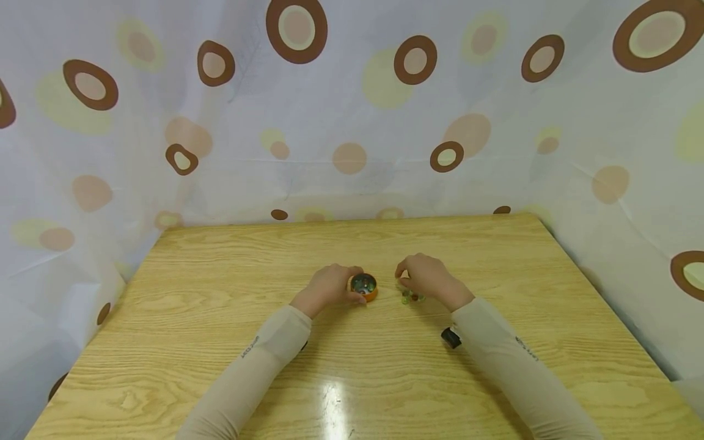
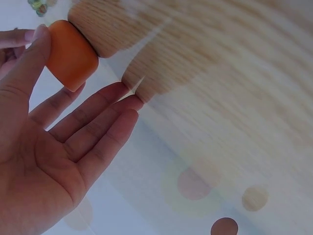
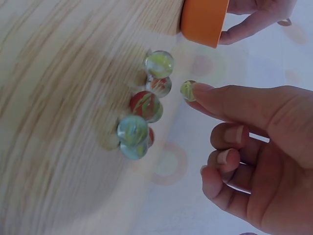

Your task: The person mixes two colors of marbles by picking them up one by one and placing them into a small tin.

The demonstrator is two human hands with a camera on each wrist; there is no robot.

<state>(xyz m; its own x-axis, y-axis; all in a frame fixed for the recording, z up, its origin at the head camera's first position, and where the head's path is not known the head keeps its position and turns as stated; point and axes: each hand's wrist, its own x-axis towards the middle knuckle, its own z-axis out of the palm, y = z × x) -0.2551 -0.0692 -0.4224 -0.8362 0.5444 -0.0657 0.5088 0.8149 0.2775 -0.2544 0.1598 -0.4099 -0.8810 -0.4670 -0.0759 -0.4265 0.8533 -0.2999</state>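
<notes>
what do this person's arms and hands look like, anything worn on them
The left sleeve and right sleeve are long and pale beige, each with dark lettering too small to read surely. The left hand and right hand wear no gloves. A small black piece shows beside the right cuff.

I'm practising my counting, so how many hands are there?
2: the left hand holds the round orange bowl, and the right hand pinches a clear yellow-green glass marble. No others seem hidden.
</notes>
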